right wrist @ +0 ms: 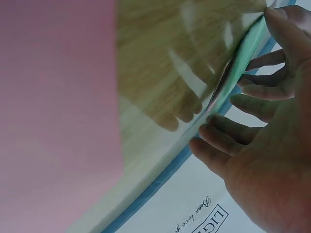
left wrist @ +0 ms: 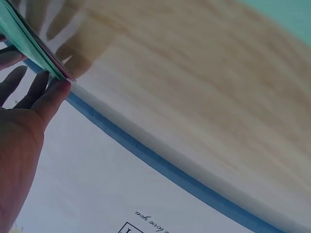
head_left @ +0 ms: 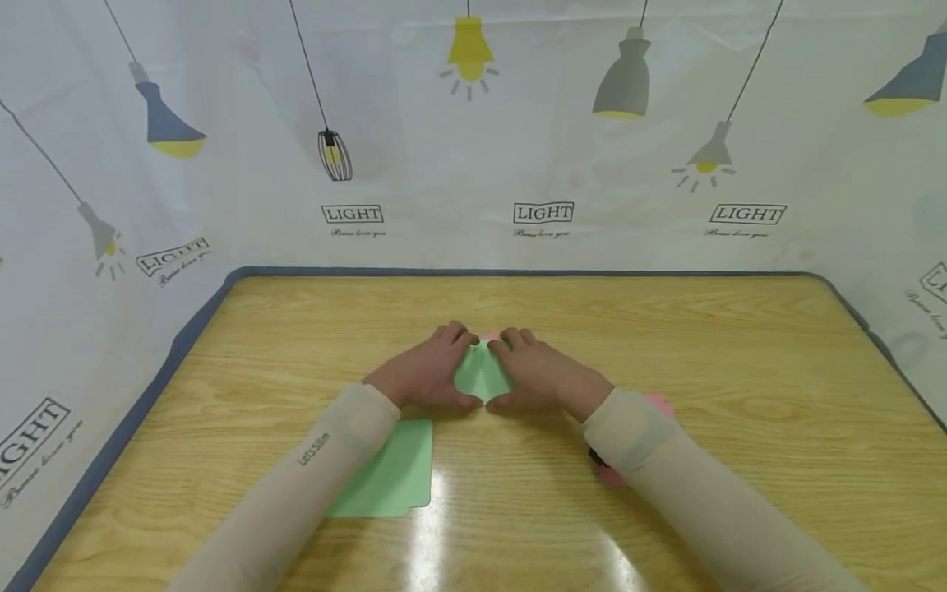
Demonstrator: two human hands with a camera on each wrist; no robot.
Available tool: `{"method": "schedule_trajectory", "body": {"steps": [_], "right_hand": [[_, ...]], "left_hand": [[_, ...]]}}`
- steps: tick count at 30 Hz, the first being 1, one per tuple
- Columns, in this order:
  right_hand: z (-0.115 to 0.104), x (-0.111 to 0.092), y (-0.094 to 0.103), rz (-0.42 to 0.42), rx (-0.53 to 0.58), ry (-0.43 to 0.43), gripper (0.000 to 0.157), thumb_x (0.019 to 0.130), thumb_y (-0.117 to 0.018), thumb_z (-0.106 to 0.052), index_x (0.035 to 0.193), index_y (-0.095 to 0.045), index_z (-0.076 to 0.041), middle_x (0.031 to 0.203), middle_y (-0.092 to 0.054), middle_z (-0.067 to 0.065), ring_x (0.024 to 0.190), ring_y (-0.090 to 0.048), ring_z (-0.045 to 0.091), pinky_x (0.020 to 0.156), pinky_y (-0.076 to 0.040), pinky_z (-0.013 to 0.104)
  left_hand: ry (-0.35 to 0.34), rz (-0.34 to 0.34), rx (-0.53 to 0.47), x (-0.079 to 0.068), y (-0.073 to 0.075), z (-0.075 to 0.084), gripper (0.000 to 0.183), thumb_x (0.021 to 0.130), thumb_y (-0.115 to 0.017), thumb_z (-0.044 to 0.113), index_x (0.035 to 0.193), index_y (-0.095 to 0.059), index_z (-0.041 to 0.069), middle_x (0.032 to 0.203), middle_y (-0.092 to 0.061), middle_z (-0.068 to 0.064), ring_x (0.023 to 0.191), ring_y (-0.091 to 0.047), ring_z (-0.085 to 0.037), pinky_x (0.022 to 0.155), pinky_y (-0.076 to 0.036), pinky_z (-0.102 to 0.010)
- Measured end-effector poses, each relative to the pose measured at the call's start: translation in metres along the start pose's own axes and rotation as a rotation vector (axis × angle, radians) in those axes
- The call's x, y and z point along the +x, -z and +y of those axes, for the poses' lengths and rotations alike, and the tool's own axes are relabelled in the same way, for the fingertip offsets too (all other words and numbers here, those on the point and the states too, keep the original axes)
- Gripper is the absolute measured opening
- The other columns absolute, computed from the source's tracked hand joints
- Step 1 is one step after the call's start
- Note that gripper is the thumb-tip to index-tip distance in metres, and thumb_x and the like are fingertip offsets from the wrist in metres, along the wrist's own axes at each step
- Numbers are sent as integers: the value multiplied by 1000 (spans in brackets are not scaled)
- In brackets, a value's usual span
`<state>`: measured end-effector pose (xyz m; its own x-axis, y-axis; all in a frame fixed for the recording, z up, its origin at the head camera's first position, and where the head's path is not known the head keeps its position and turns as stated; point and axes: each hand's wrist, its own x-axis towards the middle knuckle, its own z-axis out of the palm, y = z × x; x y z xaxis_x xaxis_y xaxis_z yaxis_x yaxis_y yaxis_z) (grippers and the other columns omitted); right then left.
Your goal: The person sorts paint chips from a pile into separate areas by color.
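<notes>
In the head view, a small stack of green and pink cards [head_left: 482, 376] is between the two hands near the middle of the table. The green one faces up, with a pink edge showing behind it. My left hand [head_left: 436, 370] grips the stack's left side, and my right hand [head_left: 538, 372] grips its right side, thumbs toward me. From the left wrist view, the stack [left wrist: 34, 46] looks thin and layered, touched by the fingertips. The right wrist view shows the stack's edge [right wrist: 238, 68] with fingers along it; some fingertips are hidden.
A larger green card [head_left: 392, 477] with a notched corner lies partly beneath the left forearm. Beside it to the right, under the right sleeve, are a pink card [head_left: 614, 477] and a small black item [head_left: 595, 457]. Printed sheeting [head_left: 444, 164] surrounds the wooden table [head_left: 518, 510].
</notes>
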<state>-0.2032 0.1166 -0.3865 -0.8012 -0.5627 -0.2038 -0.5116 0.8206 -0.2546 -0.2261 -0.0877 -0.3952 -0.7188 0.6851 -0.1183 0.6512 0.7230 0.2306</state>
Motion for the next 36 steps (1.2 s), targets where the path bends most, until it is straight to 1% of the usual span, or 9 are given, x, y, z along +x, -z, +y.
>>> {"method": "schedule_trajectory", "body": {"steps": [3,5,9,12,19,24,28,32,36], "right_hand": [[-1,1,0,-4,-8,-1,88,88,-69,-48,151,-30,0,151,-28,23,139,-28,37,108,-32,49],[-2,2,0,6,-19,11,86,88,-70,-46,150,-32,0,149,-31,22,137,-31,37,107,-34,48],[-3,3,-1,6,-44,44,86,87,-71,-49,147,-36,2,147,-34,22,133,-37,38,103,-39,47],[-3,4,-1,-2,-60,52,87,86,-70,-52,146,-38,2,148,-35,22,133,-36,40,104,-38,48],[-2,6,-2,17,-73,45,79,89,-69,-48,145,-40,0,142,-39,19,128,-41,35,101,-41,45],[-2,6,-4,30,-57,64,77,89,-70,-46,143,-42,1,140,-39,20,126,-42,34,99,-43,44],[-2,6,-4,47,-45,87,75,89,-71,-44,141,-44,2,139,-39,21,124,-42,35,98,-43,43],[-2,5,-4,40,-50,59,78,89,-70,-46,144,-41,1,144,-35,23,130,-37,37,103,-40,46],[-1,5,-3,14,-36,19,88,87,-71,-49,149,-34,2,152,-26,25,139,-27,40,109,-31,50]], "left_hand": [[-14,16,20,-1,0,-2,83,81,-72,50,139,-41,0,130,-37,-10,118,-40,-23,99,-41,-32],[-19,28,27,-3,0,-3,82,82,-72,48,138,-42,-2,130,-37,-10,118,-40,-23,99,-40,-32],[-22,24,29,-6,0,-4,82,81,-74,49,137,-43,-3,133,-39,-12,121,-39,-26,101,-40,-34],[-23,16,17,-8,0,-4,81,81,-74,50,136,-44,-2,135,-40,-12,124,-39,-26,103,-39,-34],[-12,7,8,-10,1,-1,77,82,-72,49,138,-46,3,129,-41,-5,118,-39,-20,99,-41,-30],[2,-1,35,-9,-1,0,82,82,-70,56,138,-44,3,133,-39,-7,122,-37,-22,100,-40,-30],[23,2,21,-7,-2,0,78,83,-69,54,137,-44,5,134,-40,-7,125,-36,-22,100,-40,-32],[20,9,17,-6,-2,1,75,83,-70,50,136,-44,4,132,-41,-7,124,-37,-23,100,-41,-32],[7,12,39,-6,-2,0,80,81,-71,52,137,-43,2,132,-40,-10,122,-38,-24,100,-40,-31]]}}
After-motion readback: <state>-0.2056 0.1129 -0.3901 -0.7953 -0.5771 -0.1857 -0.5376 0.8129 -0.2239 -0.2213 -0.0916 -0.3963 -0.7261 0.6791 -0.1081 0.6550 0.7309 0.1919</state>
